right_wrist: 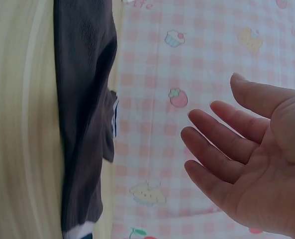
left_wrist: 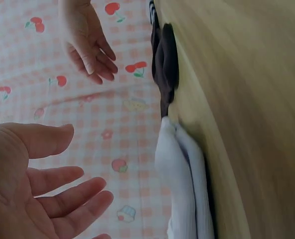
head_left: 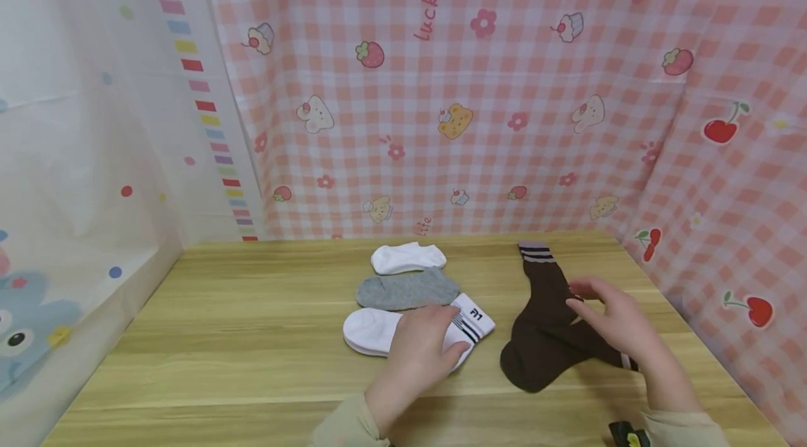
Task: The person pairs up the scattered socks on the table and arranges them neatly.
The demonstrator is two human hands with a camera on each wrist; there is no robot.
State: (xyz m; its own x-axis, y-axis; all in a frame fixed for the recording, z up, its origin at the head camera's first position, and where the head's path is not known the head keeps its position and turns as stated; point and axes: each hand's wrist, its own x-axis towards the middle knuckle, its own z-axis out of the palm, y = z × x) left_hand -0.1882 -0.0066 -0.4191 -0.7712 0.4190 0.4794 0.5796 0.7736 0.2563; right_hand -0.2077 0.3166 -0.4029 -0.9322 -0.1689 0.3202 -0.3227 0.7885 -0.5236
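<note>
My left hand (head_left: 419, 345) hovers over a pair of white socks (head_left: 368, 329) with black stripes at the cuff. In the left wrist view its fingers (left_wrist: 77, 204) are spread and apart from the white socks (left_wrist: 179, 184). Above the dark brown socks (head_left: 536, 352), my right hand (head_left: 614, 321) hangs with relaxed fingers. The right wrist view shows a gap between that hand (right_wrist: 251, 154) and the brown socks (right_wrist: 85, 109), and nothing in its grasp. The brown socks lie crossed, their cuffs pointing different ways.
Behind the striped white socks lie a grey sock (head_left: 403, 290) and a short white sock (head_left: 408, 258). All rest on a wooden table (head_left: 221, 349). Checked pink cloth (head_left: 492, 167) hangs behind and at the right. A black item with yellow (head_left: 629, 436) is by the right sleeve.
</note>
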